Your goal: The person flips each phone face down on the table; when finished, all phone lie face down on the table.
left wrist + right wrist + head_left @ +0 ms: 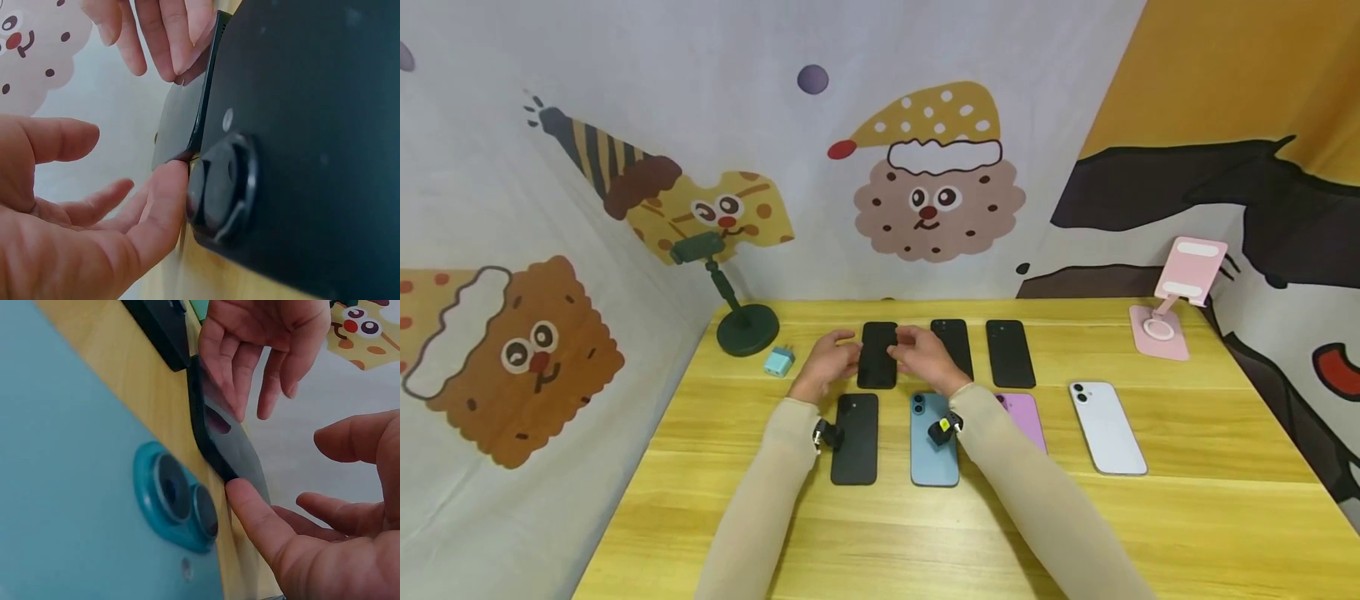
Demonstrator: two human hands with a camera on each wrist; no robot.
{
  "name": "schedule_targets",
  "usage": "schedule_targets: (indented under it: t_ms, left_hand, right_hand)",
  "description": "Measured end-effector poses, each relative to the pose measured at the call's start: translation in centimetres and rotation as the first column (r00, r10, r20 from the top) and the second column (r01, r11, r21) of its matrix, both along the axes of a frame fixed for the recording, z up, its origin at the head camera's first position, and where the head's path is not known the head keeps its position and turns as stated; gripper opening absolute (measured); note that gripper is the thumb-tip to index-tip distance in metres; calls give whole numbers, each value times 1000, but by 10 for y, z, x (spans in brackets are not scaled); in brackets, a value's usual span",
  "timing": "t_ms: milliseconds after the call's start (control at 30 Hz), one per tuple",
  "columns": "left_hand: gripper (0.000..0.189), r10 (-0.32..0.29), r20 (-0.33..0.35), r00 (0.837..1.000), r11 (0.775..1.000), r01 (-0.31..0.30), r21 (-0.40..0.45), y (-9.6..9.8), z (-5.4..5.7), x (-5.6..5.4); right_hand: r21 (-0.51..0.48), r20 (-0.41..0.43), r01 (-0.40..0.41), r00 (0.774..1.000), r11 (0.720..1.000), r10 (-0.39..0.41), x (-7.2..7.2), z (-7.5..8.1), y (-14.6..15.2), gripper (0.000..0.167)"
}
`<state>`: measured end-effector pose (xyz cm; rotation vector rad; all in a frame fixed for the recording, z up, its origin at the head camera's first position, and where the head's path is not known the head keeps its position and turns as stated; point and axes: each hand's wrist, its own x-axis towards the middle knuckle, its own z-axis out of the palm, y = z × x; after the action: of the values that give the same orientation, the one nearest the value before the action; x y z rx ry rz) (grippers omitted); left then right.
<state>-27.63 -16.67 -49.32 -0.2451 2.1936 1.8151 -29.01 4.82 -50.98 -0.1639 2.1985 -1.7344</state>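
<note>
A black phone (877,358) lies in the back row with its glossy, reflecting face up and no camera lenses showing. My left hand (830,364) is at its left edge and my right hand (927,357) at its right. In the left wrist view, fingers of the left hand (81,231) touch the edge of that phone (181,122), thumb held away. The right wrist view has the right hand (337,544) with a fingertip against the phone's side (234,440), its thumb likewise apart. Neither hand curls round it.
Nearer me lie a black phone (855,442), a blue phone (934,462), a pink phone (1026,417) and a white phone (1108,429). Two dark phones (1011,354) are right of my hands. A charger (779,361), green stand (747,330) and pink stand (1191,267) flank them.
</note>
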Motion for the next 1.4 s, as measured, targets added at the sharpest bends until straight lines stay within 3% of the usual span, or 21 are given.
schedule_targets:
  t_ms: [367, 600, 800, 1067, 1267, 1400]
  left_hand:
    - [58, 49, 25, 998, 999, -49, -14, 3, -5, -7]
    - [52, 68, 21, 997, 997, -69, 33, 2, -7, -10]
    - [44, 37, 1, 999, 990, -37, 135, 5, -5, -12]
    - [43, -2, 24, 1000, 959, -5, 283, 19, -3, -14]
    - [40, -35, 70, 997, 942, 9, 334, 28, -6, -15]
    - [38, -63, 66, 996, 949, 39, 312, 32, -6, -16]
  right_hand:
    - [-31, 38, -22, 999, 999, 23, 1, 1, 3, 63]
    - [-59, 59, -28, 998, 998, 32, 2, 3, 3, 63]
    - [-72, 53, -56, 997, 996, 60, 0, 4, 3, 63]
    - [-90, 74, -66, 995, 994, 73, -3, 9, 4, 64]
    - [-167, 73, -74, 994, 983, 87, -5, 12, 6, 70]
    - [-157, 73, -68, 994, 985, 80, -5, 14, 6, 79]
